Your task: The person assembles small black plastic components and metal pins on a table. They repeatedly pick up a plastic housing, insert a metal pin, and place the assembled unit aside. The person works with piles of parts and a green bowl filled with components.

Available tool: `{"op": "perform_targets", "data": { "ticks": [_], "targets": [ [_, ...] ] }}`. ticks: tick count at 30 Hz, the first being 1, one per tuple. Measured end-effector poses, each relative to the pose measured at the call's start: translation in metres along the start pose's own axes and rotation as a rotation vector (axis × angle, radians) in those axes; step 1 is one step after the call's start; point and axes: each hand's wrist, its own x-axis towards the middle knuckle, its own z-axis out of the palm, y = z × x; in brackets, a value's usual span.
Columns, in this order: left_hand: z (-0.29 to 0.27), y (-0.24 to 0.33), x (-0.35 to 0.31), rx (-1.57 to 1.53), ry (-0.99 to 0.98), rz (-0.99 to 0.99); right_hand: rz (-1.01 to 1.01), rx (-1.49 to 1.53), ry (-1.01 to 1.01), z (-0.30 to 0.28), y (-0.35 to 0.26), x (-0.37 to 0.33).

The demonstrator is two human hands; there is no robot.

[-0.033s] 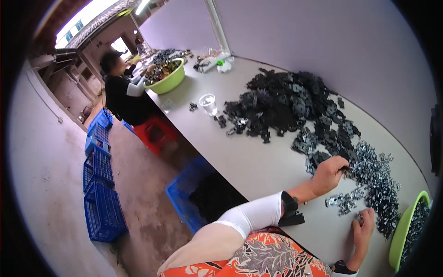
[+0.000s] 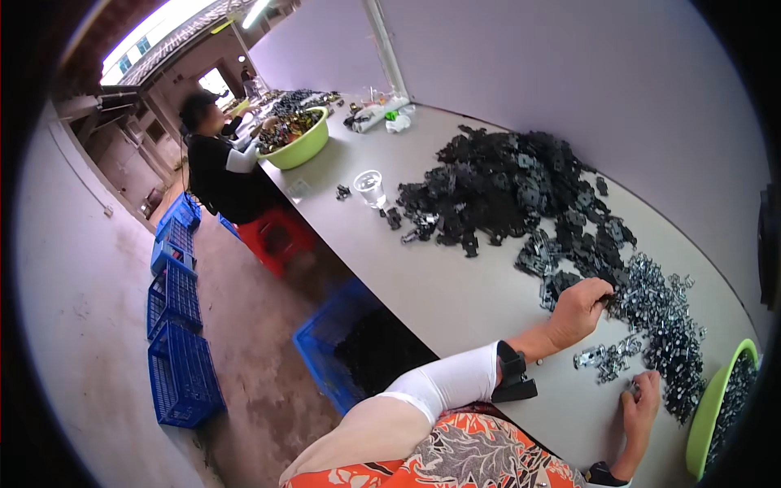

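My left hand (image 2: 579,311) is closed in a pinch on a small dark part (image 2: 606,299), mostly hidden by the fingers. It is at the edge where a heap of black flat plastic parts (image 2: 496,191) meets a pile of small shiny metal clips (image 2: 675,325). Closer to me, my right hand (image 2: 642,403) rests low over the table with fingers curled together. Whatever those fingertips hold is too small to make out. Between the hands lies a loose cluster of silvery metal pieces (image 2: 608,358).
A green basin (image 2: 701,431) of small metal parts stands at the right. Below the table's left edge is a blue crate (image 2: 313,342) with black pieces. A clear plastic cup (image 2: 369,189) stands farther back. A co-worker (image 2: 215,175) sits by another green basin (image 2: 305,150).
The scene has shifted very slightly downward in the picture. Both hands keep nearly the same place and pose.
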Motion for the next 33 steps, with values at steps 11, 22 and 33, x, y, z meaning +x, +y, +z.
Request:
{"op": "perform_targets", "data": {
  "ticks": [11,22,33],
  "targets": [
    [-0.001,-0.005,-0.005,-0.262,-0.125,-0.379,-0.057,-0.080,-0.091,-0.010,-0.004,-0.001],
    [0.021,0.023,-0.026,-0.978,-0.587,-1.016,-0.098,0.041,0.089,0.002,0.014,-0.003],
    [0.014,0.042,-0.018,-0.750,-0.725,-1.270,-0.222,0.225,0.122,-0.005,-0.056,0.007]
  ]
}}
